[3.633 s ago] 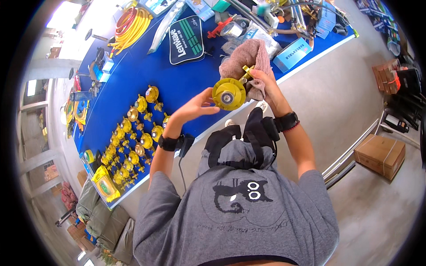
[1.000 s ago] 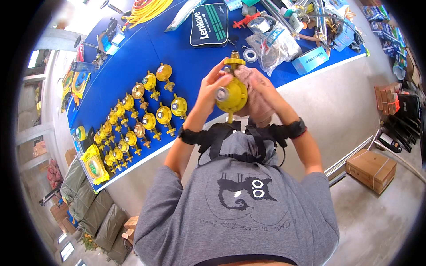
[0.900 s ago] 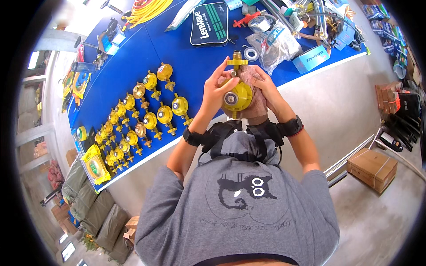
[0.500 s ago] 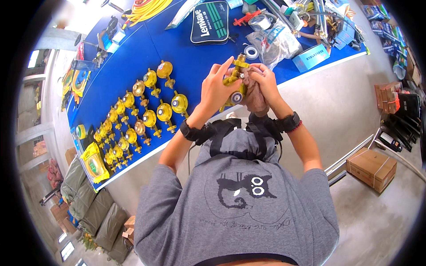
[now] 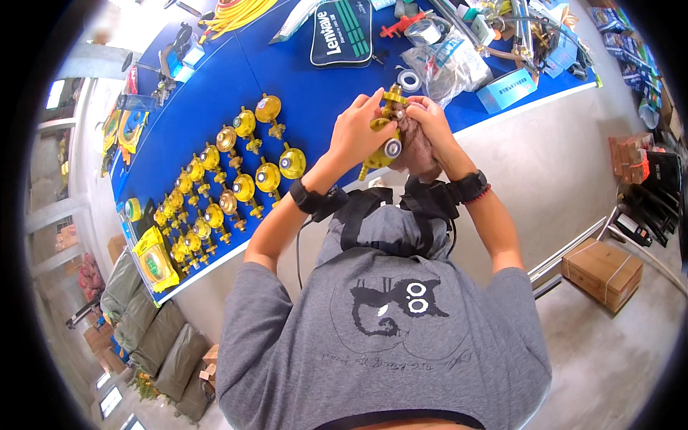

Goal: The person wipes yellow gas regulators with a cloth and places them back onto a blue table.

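In the head view, a yellow regulator (image 5: 378, 158) with a dial-like silver cap is held tilted over the table's near edge, its fitting (image 5: 393, 96) pointing up. My left hand (image 5: 352, 132) has its fingers wrapped round the regulator's left side, thumb across the body. My right hand (image 5: 435, 130) grips a pinkish-brown cloth (image 5: 416, 152) against the regulator's right side, fingertips pinched near the fitting. Rows of similar yellow and brass regulators (image 5: 266, 175) lie on the blue table (image 5: 193, 115), left of my hands.
Above my hands are a black-and-green pouch (image 5: 340, 32), a tape roll (image 5: 409, 80), plastic bags (image 5: 451, 75), a blue box (image 5: 507, 89) and piled pipes. Yellow hose (image 5: 233, 16) lies at the back left. A cardboard box (image 5: 602, 272) and white pipes (image 5: 566, 247) are on the floor at right.
Since 3.6 seconds ago, my left hand has closed on the regulator, which has turned from face-on to tilted with its fitting up. Over the last second, both hands and regulator shifted slightly.
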A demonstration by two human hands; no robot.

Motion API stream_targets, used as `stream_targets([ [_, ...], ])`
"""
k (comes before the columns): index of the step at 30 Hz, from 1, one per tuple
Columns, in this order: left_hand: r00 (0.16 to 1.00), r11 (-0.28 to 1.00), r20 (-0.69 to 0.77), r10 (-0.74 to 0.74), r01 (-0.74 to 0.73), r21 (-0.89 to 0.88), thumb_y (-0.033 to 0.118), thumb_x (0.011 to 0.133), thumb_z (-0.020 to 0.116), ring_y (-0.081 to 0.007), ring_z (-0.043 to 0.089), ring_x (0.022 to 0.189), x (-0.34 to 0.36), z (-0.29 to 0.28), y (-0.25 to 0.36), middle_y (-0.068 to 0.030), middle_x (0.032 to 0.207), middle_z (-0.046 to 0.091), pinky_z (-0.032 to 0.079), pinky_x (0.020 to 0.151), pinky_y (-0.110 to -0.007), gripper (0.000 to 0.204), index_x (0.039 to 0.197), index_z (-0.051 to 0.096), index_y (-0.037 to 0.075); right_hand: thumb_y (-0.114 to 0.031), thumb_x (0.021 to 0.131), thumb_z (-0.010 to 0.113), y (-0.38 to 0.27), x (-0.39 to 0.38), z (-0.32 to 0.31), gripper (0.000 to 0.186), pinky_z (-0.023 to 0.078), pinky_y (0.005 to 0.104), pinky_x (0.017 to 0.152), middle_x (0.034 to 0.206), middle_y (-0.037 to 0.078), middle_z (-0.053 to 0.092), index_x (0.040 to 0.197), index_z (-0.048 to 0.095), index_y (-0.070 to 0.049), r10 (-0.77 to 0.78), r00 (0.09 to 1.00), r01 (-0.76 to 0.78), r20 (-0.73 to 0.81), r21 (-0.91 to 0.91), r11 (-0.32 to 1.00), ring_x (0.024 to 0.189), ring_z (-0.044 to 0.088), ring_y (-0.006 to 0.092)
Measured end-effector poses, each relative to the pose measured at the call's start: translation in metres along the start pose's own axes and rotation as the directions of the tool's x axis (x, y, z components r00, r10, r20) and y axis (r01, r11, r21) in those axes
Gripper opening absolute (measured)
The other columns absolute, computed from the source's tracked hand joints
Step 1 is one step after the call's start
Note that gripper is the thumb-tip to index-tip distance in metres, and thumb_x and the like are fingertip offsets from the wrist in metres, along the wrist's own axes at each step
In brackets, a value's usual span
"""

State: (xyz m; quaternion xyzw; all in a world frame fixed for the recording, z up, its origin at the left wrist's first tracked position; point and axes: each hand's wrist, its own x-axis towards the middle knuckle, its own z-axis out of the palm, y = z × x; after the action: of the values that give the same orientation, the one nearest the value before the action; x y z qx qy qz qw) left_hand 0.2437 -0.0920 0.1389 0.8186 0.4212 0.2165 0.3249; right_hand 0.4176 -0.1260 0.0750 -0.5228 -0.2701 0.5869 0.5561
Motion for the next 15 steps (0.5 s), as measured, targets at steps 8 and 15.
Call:
stream_targets([
  [8, 0.873, 0.826, 0.461, -0.161, 0.374, -0.421, 0.038, 0.080, 0.067, -0.0183, 0.050, 0.105, 0.016, 0.005, -0.022, -0.0115, 0.111, 0.051, 0.038, 0.093, -0.030, 0.084, 0.145, 0.017, 0.020, -0.014, 0.080, 0.060, 0.011, -0.002, -0.012, 0.030, 0.047, 0.0251, 0.077, 0.096, 0.008, 0.054, 0.103, 0.049, 0.001, 0.028, 0.998, -0.016, -0.055, 0.216, 0.976, 0.087, 0.055, 0.0130],
  [15, 0.764, 0.613, 0.641, -0.076, 0.543, -0.575, 0.034, 0.075, 0.071, -0.0225, 0.048, 0.115, 0.012, -0.003, -0.028, -0.0144, 0.128, 0.042, 0.040, 0.094, -0.032, 0.094, 0.145, 0.009, 0.019, -0.005, 0.077, 0.054, 0.003, -0.007, -0.012, 0.028, 0.048, 0.0238, 0.077, 0.097, 0.007, 0.055, 0.105, 0.047, -0.002, -0.040, 0.995, 0.029, 0.090, 0.116, 0.993, 0.085, 0.056, 0.0116],
])
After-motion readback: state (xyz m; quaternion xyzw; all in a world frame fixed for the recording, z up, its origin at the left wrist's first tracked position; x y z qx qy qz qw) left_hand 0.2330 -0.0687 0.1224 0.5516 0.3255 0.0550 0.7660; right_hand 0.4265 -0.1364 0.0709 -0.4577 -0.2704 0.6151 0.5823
